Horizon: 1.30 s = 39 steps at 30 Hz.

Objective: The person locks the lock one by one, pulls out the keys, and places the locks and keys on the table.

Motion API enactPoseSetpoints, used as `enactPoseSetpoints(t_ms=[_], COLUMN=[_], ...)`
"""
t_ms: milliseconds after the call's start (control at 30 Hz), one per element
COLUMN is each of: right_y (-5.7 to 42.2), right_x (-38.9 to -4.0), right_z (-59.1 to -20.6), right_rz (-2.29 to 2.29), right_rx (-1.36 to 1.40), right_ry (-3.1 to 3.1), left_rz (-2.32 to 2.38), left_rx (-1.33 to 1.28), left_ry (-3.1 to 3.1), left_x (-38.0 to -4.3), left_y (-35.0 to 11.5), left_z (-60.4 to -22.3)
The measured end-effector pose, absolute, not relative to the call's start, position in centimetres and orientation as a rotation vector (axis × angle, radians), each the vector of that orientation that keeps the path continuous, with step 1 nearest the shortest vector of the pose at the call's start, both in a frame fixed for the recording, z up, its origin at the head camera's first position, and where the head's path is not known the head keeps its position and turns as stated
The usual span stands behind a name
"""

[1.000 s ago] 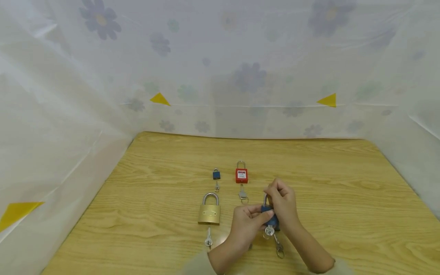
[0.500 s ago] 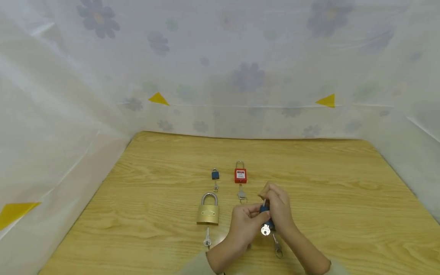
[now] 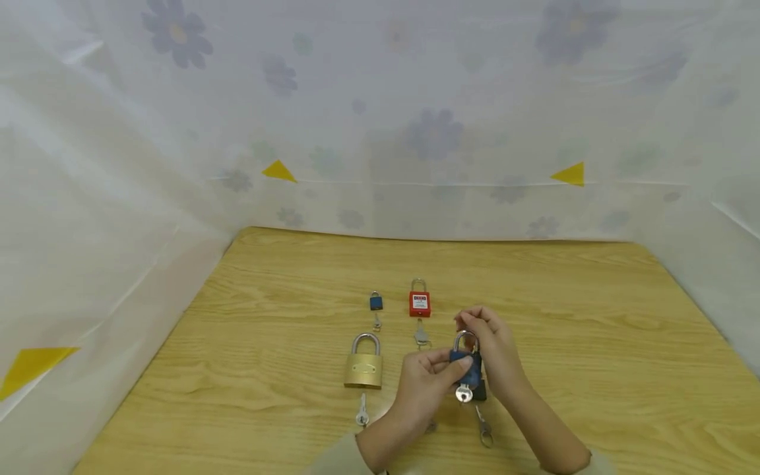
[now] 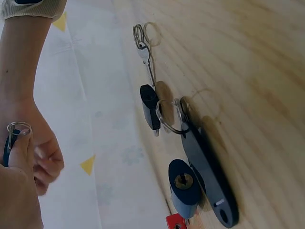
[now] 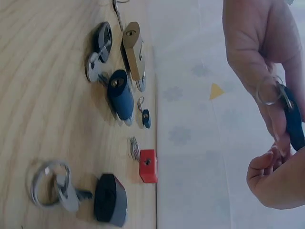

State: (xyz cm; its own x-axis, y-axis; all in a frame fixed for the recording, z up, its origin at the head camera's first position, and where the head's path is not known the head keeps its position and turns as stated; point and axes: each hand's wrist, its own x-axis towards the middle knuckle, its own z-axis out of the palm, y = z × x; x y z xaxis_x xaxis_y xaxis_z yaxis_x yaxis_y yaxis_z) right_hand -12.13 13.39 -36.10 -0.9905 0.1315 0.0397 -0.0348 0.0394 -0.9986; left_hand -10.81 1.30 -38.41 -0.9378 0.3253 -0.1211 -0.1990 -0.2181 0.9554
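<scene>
In the head view my left hand (image 3: 418,386) holds a blue padlock (image 3: 467,369), thumb across its front and fingers behind. The padlock is upright above the table, and a silver key (image 3: 464,394) sits in its lower end. Its steel shackle shows whole, seated in the body. My right hand (image 3: 497,349) is just behind and to the right of the shackle, fingers loosely bent, with nothing seen in its grasp. The left wrist view catches the held padlock's key ring (image 4: 19,129) beside the left thumb.
On the wooden table stand a brass padlock (image 3: 363,371), a small blue padlock (image 3: 376,303) and a red padlock (image 3: 419,305), keys in front. A black padlock (image 3: 479,390) and its key (image 3: 483,425) lie beneath the hands. Another blue padlock (image 5: 121,95) shows in the right wrist view.
My right hand has drawn back from the top of the blue padlock, uncovering the shackle. The left hand has turned the padlock so its front faces the camera more.
</scene>
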Motion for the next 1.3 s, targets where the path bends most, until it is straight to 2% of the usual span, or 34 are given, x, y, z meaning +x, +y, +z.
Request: enactPoseSetpoints(t_ms=[300,767,1033,1300], right_y=[15.2,13.2,11.5,10.5], right_x=[-11.7,-10.1,-8.9,-8.8], right_z=[-36.7,-38.6,-40.2,-40.4], right_rz=[1.894,2.142,2.247,2.12], right_rx=[0.199,-0.209,0.119,0.084], right_ry=[-2.36,-2.298,-2.183,-2.144], left_rz=[2.221,2.296,2.359,2.4], left_rx=[0.145,0.057,-0.024,0.002], left_ry=[1.731,1.767,1.735,1.65], left_x=[-11.3,-12.3,-13.1,-13.3], left_y=[0.6,-0.4,-0.7,-0.6], left_z=[-38.4,-37.6,-37.5,-37.7])
